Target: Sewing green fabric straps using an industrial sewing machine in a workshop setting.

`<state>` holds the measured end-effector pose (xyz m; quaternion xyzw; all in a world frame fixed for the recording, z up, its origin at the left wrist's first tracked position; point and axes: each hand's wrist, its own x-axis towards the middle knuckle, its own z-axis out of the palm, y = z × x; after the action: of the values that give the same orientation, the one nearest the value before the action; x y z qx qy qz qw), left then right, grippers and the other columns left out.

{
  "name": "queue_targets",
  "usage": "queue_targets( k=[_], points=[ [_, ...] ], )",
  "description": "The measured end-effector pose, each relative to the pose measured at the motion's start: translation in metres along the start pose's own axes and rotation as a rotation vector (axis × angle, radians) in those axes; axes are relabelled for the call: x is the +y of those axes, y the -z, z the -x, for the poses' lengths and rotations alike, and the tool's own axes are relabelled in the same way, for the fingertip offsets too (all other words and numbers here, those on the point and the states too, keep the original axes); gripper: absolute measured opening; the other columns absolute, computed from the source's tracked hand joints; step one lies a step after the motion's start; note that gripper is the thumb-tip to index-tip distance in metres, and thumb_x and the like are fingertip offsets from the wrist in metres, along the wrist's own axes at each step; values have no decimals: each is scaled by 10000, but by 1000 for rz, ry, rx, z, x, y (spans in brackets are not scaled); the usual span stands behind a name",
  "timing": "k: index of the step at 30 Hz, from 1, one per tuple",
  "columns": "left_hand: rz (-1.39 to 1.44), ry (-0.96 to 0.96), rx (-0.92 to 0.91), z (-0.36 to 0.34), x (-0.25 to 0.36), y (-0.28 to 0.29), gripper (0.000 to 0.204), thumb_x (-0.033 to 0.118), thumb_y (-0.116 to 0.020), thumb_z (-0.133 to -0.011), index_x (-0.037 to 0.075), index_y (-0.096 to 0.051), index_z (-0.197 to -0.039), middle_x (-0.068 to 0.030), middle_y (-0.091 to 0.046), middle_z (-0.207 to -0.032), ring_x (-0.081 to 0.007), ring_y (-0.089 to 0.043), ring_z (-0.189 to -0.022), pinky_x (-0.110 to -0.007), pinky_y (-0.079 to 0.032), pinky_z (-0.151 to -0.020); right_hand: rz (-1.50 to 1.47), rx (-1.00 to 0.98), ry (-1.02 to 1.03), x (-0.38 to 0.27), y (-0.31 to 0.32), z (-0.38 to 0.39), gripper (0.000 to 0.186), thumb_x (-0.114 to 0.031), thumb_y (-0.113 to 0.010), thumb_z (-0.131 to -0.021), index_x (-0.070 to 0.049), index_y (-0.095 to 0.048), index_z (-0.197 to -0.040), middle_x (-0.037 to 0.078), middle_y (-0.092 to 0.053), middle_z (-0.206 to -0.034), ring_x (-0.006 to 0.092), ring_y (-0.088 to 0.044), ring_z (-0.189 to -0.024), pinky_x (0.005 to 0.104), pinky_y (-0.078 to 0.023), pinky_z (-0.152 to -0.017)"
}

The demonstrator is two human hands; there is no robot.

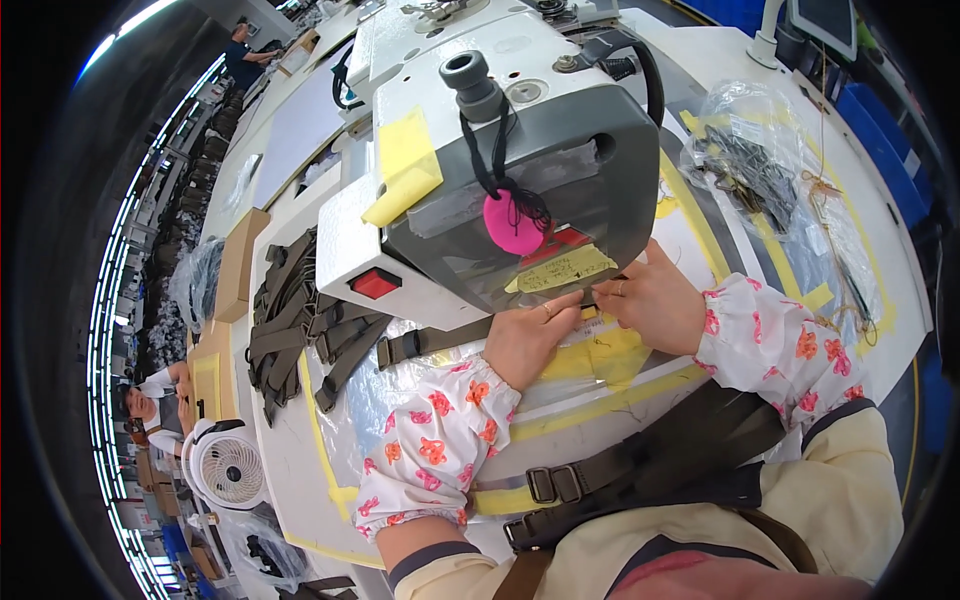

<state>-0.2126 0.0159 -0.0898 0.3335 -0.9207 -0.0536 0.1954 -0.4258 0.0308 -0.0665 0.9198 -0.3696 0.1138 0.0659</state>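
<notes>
At the front of an industrial sewing machine [620,130], my hands meet close together under its grey head. My left hand [532,343] is closed, fingertips pinched on an olive webbing strap [445,338] that runs out to the left and ends in a dark buckle [384,352]. Beside it, my right hand [650,305] has its fingers bent and pressed together, close to the left fingertips. What it pinches is too hidden under the machine head to make out. The needle area is hidden too. Both forearms wear white sleeve covers with pink and orange bear prints.
A pile of olive straps [285,325] with buckles lies left of the machine. More wide straps [680,450] cross my lap. A clear bag of dark parts [745,165] lies at the right. A white fan [228,468] stands at the left edge. Two people work farther off.
</notes>
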Motion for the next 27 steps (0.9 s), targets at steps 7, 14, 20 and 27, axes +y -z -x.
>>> queue_targets(
  k=[7, 14, 20, 27],
  points=[
    [-13, 37, 109, 8, -21, -23, 294, 148, -541, -784, 246, -600, -1055, -20, -634, -715, -230, -623, -571, -338, -493, -474, -83, -9, -38, 12, -10, -7, 173, -92, -626, -703, -106, -665, -871, -50, -624, -917, 138, -521, -986, 521, -217, -1057],
    [-83, 170, 32, 6, -33, -28, 278, 127, -554, -761, 243, -633, -1002, -51, -624, -751, -258, -607, -658, -369, -476, -561, -40, -87, -74, 20, -12, -17, 168, -83, -646, -687, -123, -665, -849, -39, -626, -892, 153, -522, -992, 524, -229, -1042],
    [-186, 231, -55, 6, -28, -24, 224, 126, -603, -768, 236, -678, -949, -52, -648, -849, -252, -624, -735, -352, -490, -637, -196, 35, -117, 18, -16, -13, 148, -53, -641, -662, -122, -638, -792, -31, -613, -893, 162, -521, -1012, 507, -202, -1044],
    [-216, 320, -176, 10, -6, 19, 195, 160, -591, -806, 159, -663, -987, -122, -611, -713, -283, -600, -562, -337, -450, -467, -359, 98, -122, 26, -24, -12, 151, -16, -611, -653, -117, -610, -765, -22, -606, -912, 178, -518, -1023, 474, -243, -1027]
  ],
)
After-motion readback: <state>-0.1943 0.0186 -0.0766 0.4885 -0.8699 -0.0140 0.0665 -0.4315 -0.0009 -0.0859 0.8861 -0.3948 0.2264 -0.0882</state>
